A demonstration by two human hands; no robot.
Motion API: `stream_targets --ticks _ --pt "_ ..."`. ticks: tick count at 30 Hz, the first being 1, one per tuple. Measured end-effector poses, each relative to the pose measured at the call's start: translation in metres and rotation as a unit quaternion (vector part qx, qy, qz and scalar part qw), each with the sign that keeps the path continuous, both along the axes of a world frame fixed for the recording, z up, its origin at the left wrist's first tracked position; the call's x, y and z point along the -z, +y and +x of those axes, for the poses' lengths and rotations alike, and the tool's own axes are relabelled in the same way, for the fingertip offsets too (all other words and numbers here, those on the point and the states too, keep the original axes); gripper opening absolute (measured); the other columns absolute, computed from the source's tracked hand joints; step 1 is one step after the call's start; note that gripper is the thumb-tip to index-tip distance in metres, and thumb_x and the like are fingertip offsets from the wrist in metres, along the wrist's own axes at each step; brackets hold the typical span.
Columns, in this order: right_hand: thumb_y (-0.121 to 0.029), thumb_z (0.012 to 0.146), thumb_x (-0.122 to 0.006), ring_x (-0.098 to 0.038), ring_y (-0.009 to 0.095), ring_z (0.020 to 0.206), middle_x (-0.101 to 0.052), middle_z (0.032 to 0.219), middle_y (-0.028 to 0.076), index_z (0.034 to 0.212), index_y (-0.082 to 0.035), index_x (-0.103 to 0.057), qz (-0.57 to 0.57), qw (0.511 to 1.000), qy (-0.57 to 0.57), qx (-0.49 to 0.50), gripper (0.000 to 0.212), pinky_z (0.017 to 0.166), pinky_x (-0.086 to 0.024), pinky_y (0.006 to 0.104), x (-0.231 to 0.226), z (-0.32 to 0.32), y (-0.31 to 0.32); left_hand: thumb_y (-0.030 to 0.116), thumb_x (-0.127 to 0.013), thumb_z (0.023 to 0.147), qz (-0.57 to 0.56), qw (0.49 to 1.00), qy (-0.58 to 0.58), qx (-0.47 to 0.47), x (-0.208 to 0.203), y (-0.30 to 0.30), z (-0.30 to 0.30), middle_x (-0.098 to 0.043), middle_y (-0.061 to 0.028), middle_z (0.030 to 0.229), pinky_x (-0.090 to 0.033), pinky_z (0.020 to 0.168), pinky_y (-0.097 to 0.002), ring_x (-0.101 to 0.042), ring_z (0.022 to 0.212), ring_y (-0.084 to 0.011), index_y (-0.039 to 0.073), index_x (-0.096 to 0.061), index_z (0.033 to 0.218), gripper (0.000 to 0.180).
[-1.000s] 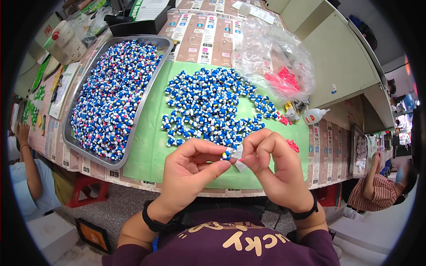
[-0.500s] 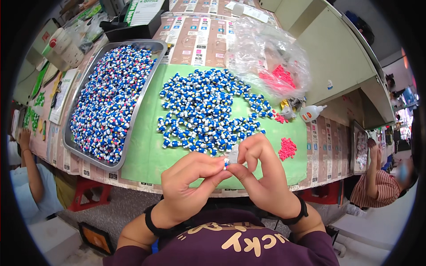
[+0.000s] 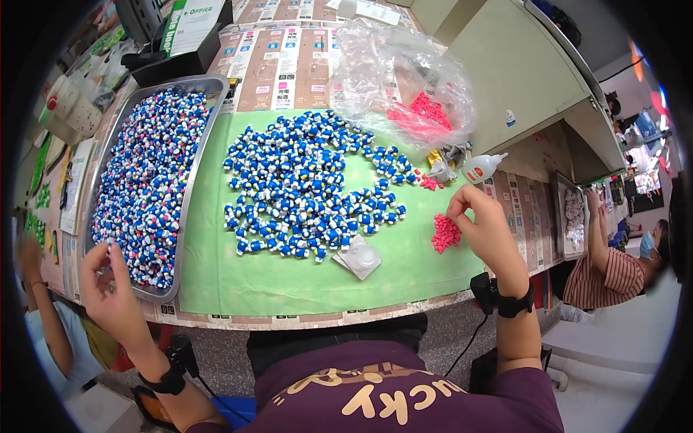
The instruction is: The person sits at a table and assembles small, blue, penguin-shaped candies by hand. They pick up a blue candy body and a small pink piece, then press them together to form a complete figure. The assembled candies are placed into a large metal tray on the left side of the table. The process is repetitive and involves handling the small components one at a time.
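Note:
My left hand [image 3: 115, 294] is over the near left corner of a metal tray [image 3: 189, 195] full of small blue and white figurines with pink bits. Its thumb and fingers are closed together, with a tiny white spot at the tips too small to name. A heap of blue and white figurines [image 3: 289, 187] covers much of the green mat [image 3: 267, 285]. My right hand [image 3: 491, 227] is at the edge of a pile of small pink pieces [image 3: 445, 234], its thumb and forefinger closed; what they hold, if anything, is hidden.
Whitish square pads with a round disc [image 3: 359, 258] lie at the heap's near edge. Beyond are a clear plastic bag [image 3: 404, 72] with pink pieces, a white squeeze bottle [image 3: 482, 167] and a grey cabinet [image 3: 523, 79]. Other people sit at far left and right.
Both hands were together at the mat's near edge, holding a small blue and white figurine. They have parted, left to the tray, right to the pink pile. The view has shifted.

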State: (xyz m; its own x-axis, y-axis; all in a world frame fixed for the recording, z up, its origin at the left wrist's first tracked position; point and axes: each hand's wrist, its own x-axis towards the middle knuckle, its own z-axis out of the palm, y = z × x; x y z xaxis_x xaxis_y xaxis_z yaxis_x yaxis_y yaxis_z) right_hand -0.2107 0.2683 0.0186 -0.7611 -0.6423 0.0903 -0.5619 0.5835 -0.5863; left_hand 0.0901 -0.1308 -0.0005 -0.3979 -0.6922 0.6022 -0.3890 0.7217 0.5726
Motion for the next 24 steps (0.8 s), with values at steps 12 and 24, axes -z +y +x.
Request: stream_targets --ticks 12,24 --pt "-0.001 0.079 -0.06 -0.059 0.031 0.077 -0.059 0.075 0.008 0.081 -0.006 -0.051 0.138 0.99 0.036 -0.01 0.011 0.076 -0.038 0.0401 0.013 0.003 -0.023 -0.001 -0.072 0.077 0.114 0.94 -0.141 0.288 0.002 0.085 -0.064 -0.06 -0.0127 0.096 -0.048 0.079 -0.0382 -0.061 0.09 -0.0308 0.002 -0.063 0.096 0.021" --pt "0.009 0.08 -0.06 -0.061 0.017 0.059 -0.055 0.066 0.008 0.081 0.0 -0.048 0.08 0.99 -0.115 -0.018 0.015 0.053 -0.046 0.0322 0.0 0.012 -0.035 -0.006 -0.069 0.078 0.188 0.931 -0.165 0.267 0.009 0.094 -0.072 -0.055 -0.0095 0.092 -0.047 0.066 -0.0308 -0.057 0.075 -0.0211 0.001 -0.063 0.101 0.026"
